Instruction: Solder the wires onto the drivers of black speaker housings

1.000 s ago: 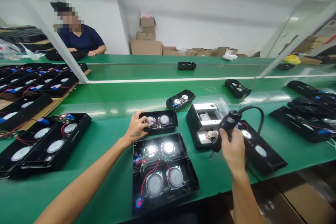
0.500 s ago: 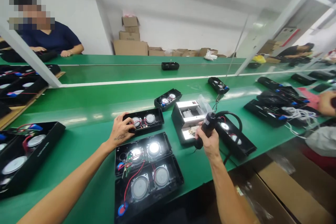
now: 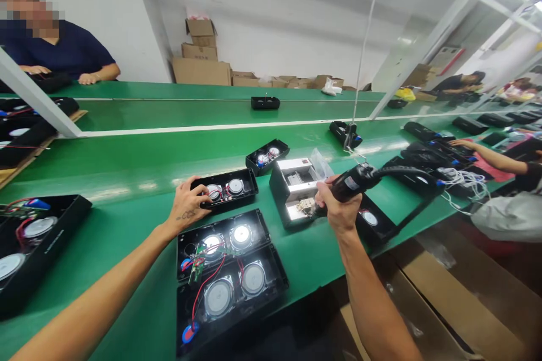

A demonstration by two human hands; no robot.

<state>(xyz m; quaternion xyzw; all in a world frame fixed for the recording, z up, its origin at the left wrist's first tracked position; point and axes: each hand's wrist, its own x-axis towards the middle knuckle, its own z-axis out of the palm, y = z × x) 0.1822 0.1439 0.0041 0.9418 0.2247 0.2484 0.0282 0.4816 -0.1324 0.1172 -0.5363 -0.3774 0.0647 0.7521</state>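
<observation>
Head camera, nearest ground first. Directly before you, at the near edge of the green bench [image 3: 139, 180], a pair of open black cases [image 3: 231, 273] lies touching along one long side. Each shows two round speakers, with red wires and a blue part at the left end.

Just beyond them lies the speaker case [image 3: 231, 187], open side up, with two small round speakers inside. Your left hand [image 3: 188, 207] has it by the left end. The fingers are curled over the rim and the thumb is against the near wall: a light hold, not a wide one.

Your right hand [image 3: 337, 210] is closed round the black power screwdriver [image 3: 353, 182]. The tool is tilted, its tip pointing down-left into the white box [image 3: 292, 180] just right of the speaker case. Whether the tip touches the box's contents cannot be told. A black cable [image 3: 406, 170] runs off the screwdriver's rear to the right.

Under your right hand, partly covered, lies a long case [image 3: 375, 224]. At far left a larger open case [image 3: 42, 234] sits near the bench edge.

Further back, a short case [image 3: 267, 155] lies just behind the white box. Another case [image 3: 344, 132] lies further back to the right. A lone case [image 3: 265, 102] sits on the far lane.

At the right a co-worker's arm [image 3: 486, 155] reaches over more cases. At far left a person in a dark blue shirt [image 3: 71, 51] rests both hands on the bench. Cardboard boxes [image 3: 201, 62] are stacked against the back wall.
</observation>
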